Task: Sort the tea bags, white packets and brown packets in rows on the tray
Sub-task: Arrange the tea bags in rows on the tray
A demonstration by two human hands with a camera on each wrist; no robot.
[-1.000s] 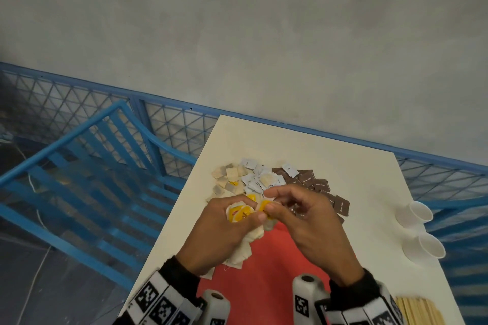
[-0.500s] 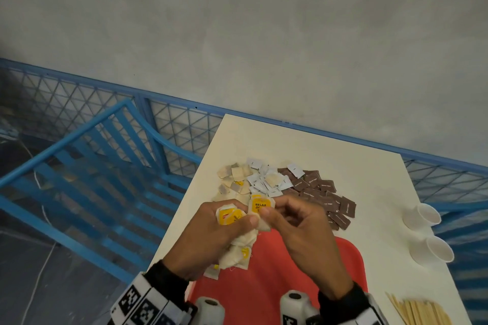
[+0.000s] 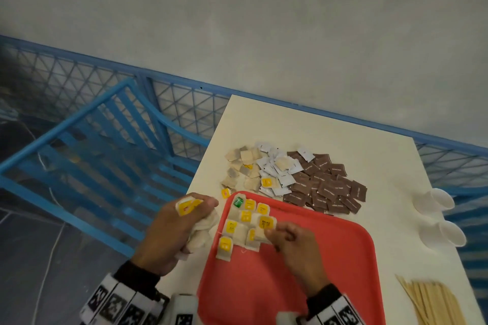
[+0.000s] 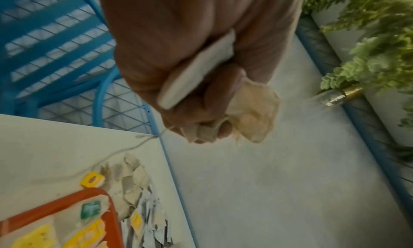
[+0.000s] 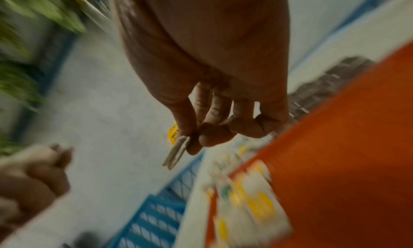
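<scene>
A red tray (image 3: 303, 272) lies on the white table (image 3: 343, 140). Several tea bags with yellow tags (image 3: 243, 221) sit in rows at the tray's far left corner. My right hand (image 3: 266, 231) pinches one tea bag with a yellow tag (image 3: 264, 222) just over those rows; the right wrist view shows that tea bag (image 5: 176, 152) edge-on between thumb and forefinger. My left hand (image 3: 182, 224) hovers left of the tray and grips a bunch of tea bags (image 4: 252, 110). Beyond the tray lie loose tea bags (image 3: 243, 166), white packets (image 3: 277, 169) and brown packets (image 3: 327, 187).
Two white paper cups (image 3: 435, 216) lie on their sides at the table's right edge. A bundle of wooden stirrers (image 3: 433, 301) lies at the near right. A blue metal rack (image 3: 92, 155) stands left of the table, with a grey wall behind.
My right hand pulled one tea bag from the bunch and carried it down to the rows on the tray. The left hand moved left with the rest. The head view tilted down.
</scene>
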